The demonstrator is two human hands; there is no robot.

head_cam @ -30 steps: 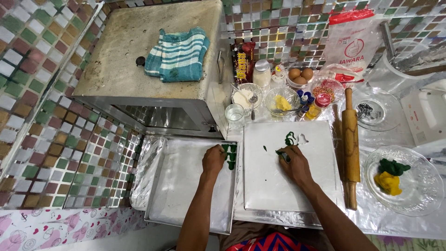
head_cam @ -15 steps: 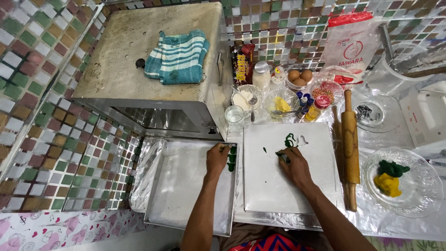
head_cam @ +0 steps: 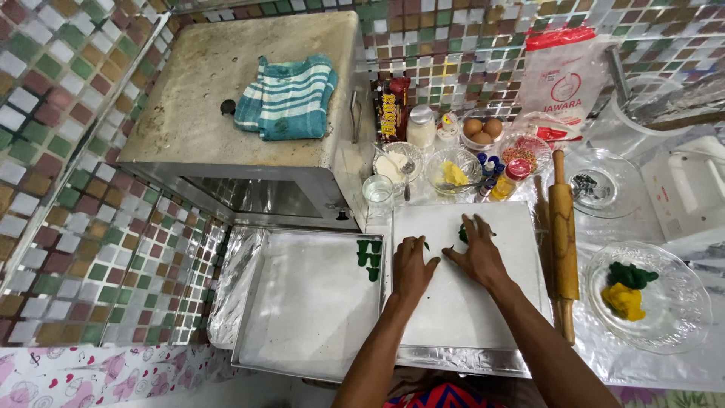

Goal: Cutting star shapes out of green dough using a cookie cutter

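Nearest the camera, two bare forearms are seen reaching up onto a white board, which is laid on a foil-lined surface. The left hand is pressed palm-down at the board's left edge, fingers together and flat; a sliver of green dough is seen just by its fingertips, but whether it's touched can't be told. The right hand is set just beside it, fingers spread apart, tips over a small dark green dough piece on the board's upper middle; no clamping is seen.

To the left, a lined baking tray is placed against the board, w/ small green cut-out pieces lined up at its right rim: dark green, flat, roughly leaf-shaped.

On the right, a wooden rolling pin is laid lengthwise beside the board. Beyond it, a glass plate is seen w/ a green lump and a yellow lump of dough.

Further back, glass bowls, a bowl of eggs and small bottles are grouped. Farthest, a striped cloth is draped atop a metal oven.
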